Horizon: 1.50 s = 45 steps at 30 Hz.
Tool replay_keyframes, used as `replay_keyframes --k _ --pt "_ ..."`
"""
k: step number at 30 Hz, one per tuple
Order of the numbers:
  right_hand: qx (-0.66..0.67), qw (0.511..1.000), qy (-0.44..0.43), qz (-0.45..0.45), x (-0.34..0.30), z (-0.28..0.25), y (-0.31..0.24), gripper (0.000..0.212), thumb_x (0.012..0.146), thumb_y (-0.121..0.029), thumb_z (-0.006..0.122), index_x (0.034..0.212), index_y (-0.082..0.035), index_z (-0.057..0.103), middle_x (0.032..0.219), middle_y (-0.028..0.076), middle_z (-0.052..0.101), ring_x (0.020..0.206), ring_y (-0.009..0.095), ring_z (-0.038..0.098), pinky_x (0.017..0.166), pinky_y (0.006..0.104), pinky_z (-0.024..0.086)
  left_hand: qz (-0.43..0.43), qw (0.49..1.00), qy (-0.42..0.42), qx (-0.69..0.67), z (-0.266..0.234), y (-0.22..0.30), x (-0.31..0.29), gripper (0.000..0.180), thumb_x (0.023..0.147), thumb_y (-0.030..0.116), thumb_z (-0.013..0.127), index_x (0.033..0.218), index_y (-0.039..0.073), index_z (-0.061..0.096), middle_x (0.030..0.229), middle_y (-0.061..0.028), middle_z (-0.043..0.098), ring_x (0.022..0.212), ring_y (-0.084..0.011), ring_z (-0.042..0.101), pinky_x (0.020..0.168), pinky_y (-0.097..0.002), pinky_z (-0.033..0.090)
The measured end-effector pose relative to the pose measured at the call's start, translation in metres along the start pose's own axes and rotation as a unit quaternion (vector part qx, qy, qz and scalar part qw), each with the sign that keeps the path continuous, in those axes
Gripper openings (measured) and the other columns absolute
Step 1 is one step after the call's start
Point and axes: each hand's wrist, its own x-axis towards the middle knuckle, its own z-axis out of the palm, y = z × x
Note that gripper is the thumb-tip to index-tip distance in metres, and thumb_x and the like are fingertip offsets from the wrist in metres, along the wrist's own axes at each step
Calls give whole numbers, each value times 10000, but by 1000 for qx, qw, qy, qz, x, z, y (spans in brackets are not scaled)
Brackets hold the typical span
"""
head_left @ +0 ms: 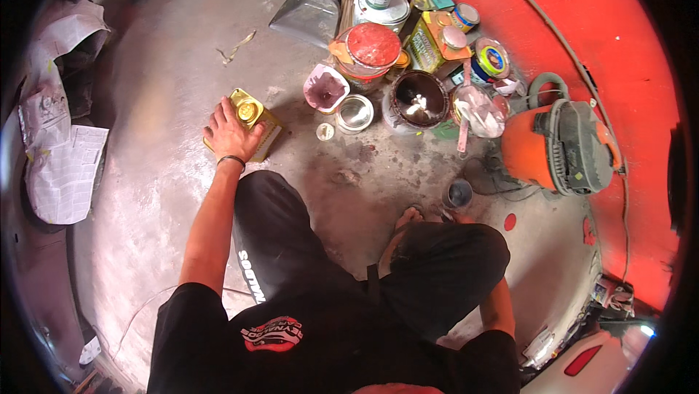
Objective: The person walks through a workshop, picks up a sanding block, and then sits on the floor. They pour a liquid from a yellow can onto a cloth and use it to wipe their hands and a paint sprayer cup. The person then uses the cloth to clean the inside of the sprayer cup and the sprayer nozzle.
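Observation:
My left hand point(234, 134) rests on the top of a rectangular gold metal tin point(266, 136), its fingers bent over the far left edge beside the round yellow cap. The tin stands upright on the floor beyond my left knee. My right forearm point(498, 308) passes behind my raised right knee. Just past that knee, a little of my right hand point(457, 217) shows against a small dark grey cup point(459, 194) and appears to grip it. The knee hides most of those fingers.
Ahead stand an open can of dark liquid point(419, 99), a pinkish tub point(325, 89), an open silver can point(354, 113) and a red-lidded bucket point(373, 44). An orange-and-black vacuum point(542, 148) sits by the red panel point(619, 52). A dustpan point(306, 17) lies farther off.

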Motion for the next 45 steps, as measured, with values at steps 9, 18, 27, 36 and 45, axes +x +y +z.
replay_keyframes --k 9,18,27,36,45 --pt "-6 992 -15 -124 148 1 -12 485 941 -124 671 1419 -84 604 1144 142 728 1030 195 675 948 369 517 45 999 -14 -13 3 -10 6 1173 712 512 820 1635 105 220 1583 -180 409 1447 -373 411 1162 -593 318" --pt "-4 999 -6 -45 147 -21 -24 380 920 -199 721 1256 -24 682 1005 105 748 923 205 696 835 415 560 15 999 -20 -38 -8 -27 -9 1172 694 525 829 1622 101 254 1593 -160 400 1475 -334 386 1191 -609 291" --pt "-65 991 115 -26 28 -73 -117 409 928 -158 710 1299 6 656 1105 148 733 1027 248 709 914 382 570 -36 996 -68 -47 -34 -19 -20 1128 771 651 759 1660 236 203 1522 -148 455 1399 -350 451 1154 -653 297" --pt "-234 900 272 -247 2 -133 -321 397 929 -167 720 1249 66 691 1056 97 754 946 216 706 870 356 555 -20 982 -143 -124 -35 -29 -19 1222 739 619 807 1673 221 127 1662 -147 296 1518 -372 324 1206 -650 246" --pt "168 673 331 -640 -123 -93 -568 364 1047 -168 591 1349 35 625 1169 108 727 1065 207 673 1030 364 516 342 939 -36 3 11 -198 41 549 1007 433 575 1498 194 523 1526 -129 538 1430 -311 492 1252 -574 228"
